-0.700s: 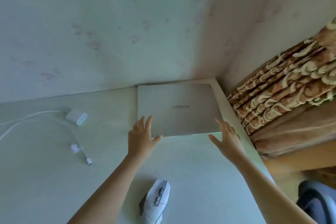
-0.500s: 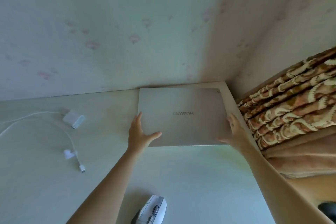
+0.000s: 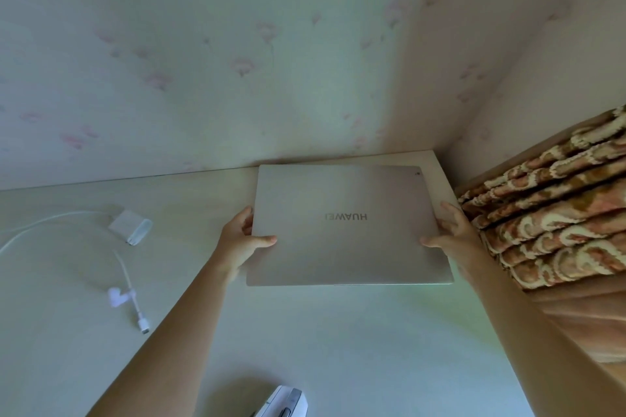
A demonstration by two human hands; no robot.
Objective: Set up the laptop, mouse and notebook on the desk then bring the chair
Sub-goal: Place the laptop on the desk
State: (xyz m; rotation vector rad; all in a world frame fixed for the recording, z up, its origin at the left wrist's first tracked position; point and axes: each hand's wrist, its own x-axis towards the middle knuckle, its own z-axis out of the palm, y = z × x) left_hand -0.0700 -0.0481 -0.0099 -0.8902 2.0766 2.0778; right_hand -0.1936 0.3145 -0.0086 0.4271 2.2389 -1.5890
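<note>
A closed silver laptop point(image 3: 349, 223) with its logo upside down lies at the far right corner of the pale desk point(image 3: 305, 342). My left hand point(image 3: 242, 240) grips its left edge, thumb on the lid and fingers curled under. My right hand point(image 3: 452, 234) grips the right edge the same way. The near edge of the laptop looks lifted slightly off the desk. A white mouse point(image 3: 283, 403) shows at the bottom edge, partly cut off. No notebook or chair is in view.
A white charger block point(image 3: 130, 225) with its cable point(image 3: 44, 223) and a plug end point(image 3: 142, 323) lie on the left of the desk. A wallpapered wall runs behind the desk. A patterned brown blanket point(image 3: 555, 206) lies right of the desk.
Both hands reached forward from the laptop's near corners to its side edges and closed on them. The view tilted up, so the mouse slid toward the bottom edge.
</note>
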